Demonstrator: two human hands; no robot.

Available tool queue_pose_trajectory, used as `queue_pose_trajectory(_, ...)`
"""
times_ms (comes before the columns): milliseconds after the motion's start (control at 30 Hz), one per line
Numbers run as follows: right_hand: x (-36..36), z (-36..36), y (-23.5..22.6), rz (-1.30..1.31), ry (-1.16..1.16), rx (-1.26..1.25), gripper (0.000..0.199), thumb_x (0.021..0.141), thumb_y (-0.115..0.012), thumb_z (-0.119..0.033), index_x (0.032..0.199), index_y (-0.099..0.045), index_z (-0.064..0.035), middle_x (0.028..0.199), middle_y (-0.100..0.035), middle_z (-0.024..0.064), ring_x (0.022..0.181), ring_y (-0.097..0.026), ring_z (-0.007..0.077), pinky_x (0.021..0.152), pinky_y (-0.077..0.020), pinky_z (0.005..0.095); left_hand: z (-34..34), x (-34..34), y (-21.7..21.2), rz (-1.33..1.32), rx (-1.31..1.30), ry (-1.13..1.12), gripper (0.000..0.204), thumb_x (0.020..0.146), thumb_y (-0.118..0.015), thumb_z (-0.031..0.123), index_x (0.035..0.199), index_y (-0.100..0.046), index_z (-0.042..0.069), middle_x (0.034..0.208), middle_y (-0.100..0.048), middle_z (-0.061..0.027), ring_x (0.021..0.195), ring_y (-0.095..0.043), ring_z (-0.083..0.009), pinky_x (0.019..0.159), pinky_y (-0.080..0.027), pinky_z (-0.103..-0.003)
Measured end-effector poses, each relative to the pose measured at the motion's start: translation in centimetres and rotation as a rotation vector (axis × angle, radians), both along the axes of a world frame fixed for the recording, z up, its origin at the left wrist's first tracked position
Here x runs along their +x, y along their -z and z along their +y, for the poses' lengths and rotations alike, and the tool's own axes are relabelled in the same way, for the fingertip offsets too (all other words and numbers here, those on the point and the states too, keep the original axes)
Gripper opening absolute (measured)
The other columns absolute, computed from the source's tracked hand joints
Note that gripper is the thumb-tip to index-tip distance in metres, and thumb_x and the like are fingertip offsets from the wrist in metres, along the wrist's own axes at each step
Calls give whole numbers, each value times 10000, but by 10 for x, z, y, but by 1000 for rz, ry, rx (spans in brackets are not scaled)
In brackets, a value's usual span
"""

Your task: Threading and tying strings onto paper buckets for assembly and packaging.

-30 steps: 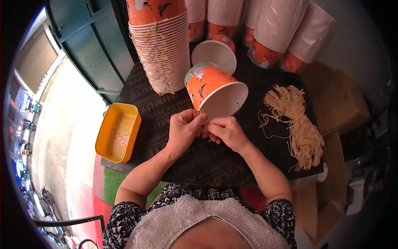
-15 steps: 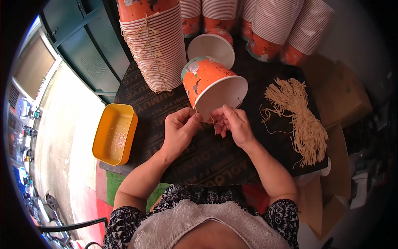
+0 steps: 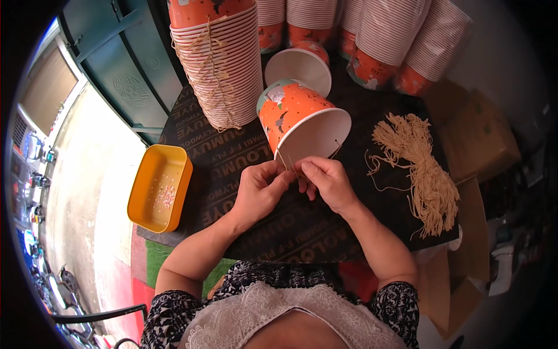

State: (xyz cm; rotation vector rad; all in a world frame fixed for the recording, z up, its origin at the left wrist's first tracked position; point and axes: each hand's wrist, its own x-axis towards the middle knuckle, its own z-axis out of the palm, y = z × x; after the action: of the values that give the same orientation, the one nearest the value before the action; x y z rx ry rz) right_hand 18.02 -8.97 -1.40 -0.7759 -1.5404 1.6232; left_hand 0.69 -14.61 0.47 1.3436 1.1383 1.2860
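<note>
An orange paper bucket (image 3: 297, 110) with dark printed figures lies on its side, its white-rimmed mouth toward me. A thin tan cord (image 3: 283, 156) runs from the near left of its rim down to my fingers, and another bit of cord shows at the rim's right side. My left hand (image 3: 261, 187) pinches the cord just below the rim. Close beside it, fingertips nearly meeting, my right hand (image 3: 326, 181) is also closed on the cord. The exact crossing of the strands between the fingertips is too small to make out.
A yellow tub (image 3: 160, 189) with small pale pieces stands at left. A tan cord bundle (image 3: 424, 174) lies at right. Behind the bucket are another bucket (image 3: 297, 70), a tall corded bucket stack (image 3: 224, 72) and several wrapped stacks (image 3: 389, 41). Cardboard boxes (image 3: 479, 134) sit beyond the right edge.
My right hand has moved slightly left and down, its fingers closing on the cord. My left hand has shifted a little right and down, bringing the fingertips closer together.
</note>
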Motion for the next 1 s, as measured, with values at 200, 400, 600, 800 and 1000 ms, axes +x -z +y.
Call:
queue_pose_trajectory(200,1,-1,-3,29,-33,-25,280,989,-492,-216,994,-636,23,804,-629,32,616,-542,72,459,-426,195,1,-3,6,79,-36,31,151,908,-599,134,838,-649,10,703,-596,32,589,-471,-14,518,-377,-190)
queue_pose_trajectory(400,1,-1,-2,49,-48,-51,272,988,-499,-207,1002,-640,25,795,-622,26,619,-542,68,463,-430,195,3,-1,12,170,32,70,150,892,-609,107,796,-625,-8,693,-594,23,628,-499,-33,552,-404,-212)
queue_pose_trajectory(600,-1,-1,-1,9,-41,-13,240,986,-510,-165,1010,-648,29,784,-620,23,626,-553,68,496,-445,206,0,3,12,220,45,57,142,876,-611,83,772,-614,-14,670,-589,8,635,-504,-41,561,-414,-223)
queue_pose_trajectory(800,-3,-3,-1,-9,8,-33,211,975,-521,-146,1012,-657,12,794,-625,16,625,-556,58,501,-443,200,0,3,10,239,24,51,149,879,-597,81,768,-610,-17,664,-587,9,625,-502,-42,550,-408,-223)
queue_pose_trajectory(1000,-3,7,2,-256,327,867,155,901,-579,-45,1024,-643,25,899,-673,100,752,-639,159,639,-517,265,4,1,9,317,-9,-14,251,830,-652,197,760,-649,-44,549,-557,-126,499,-531,-134,503,-429,-310)
